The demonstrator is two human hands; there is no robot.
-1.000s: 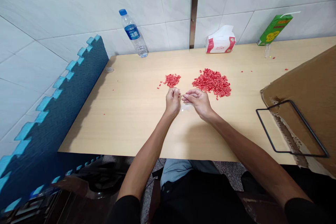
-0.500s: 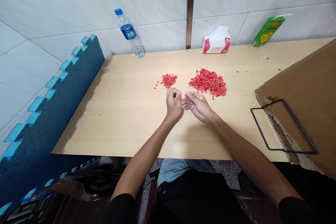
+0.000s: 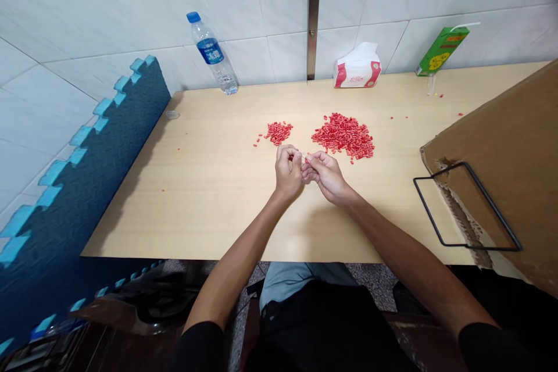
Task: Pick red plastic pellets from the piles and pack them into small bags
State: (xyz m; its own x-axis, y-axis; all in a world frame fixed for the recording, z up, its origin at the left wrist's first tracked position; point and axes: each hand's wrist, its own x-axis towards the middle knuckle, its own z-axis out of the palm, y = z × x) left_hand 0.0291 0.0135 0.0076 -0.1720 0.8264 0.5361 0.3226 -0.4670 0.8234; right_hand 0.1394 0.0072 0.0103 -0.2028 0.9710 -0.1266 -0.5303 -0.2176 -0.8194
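Observation:
My left hand (image 3: 288,171) and my right hand (image 3: 325,174) are held together above the middle of the wooden table (image 3: 218,186), fingertips touching. Both have their fingers curled in a pinch around something small; a bit of red shows between them, too small to name. Just beyond the hands lie a small pile of red pellets (image 3: 279,131) on the left and a larger pile of red pellets (image 3: 344,135) on the right.
A water bottle (image 3: 211,53), a tissue pack (image 3: 357,67) and a green drink carton (image 3: 442,49) stand along the tiled wall. A cardboard sheet (image 3: 505,145) with a black wire frame (image 3: 466,206) covers the right end. Blue foam mat (image 3: 87,174) leans at left.
The hands have drawn closer together and slightly toward me; the view has shifted a little, otherwise the table is unchanged.

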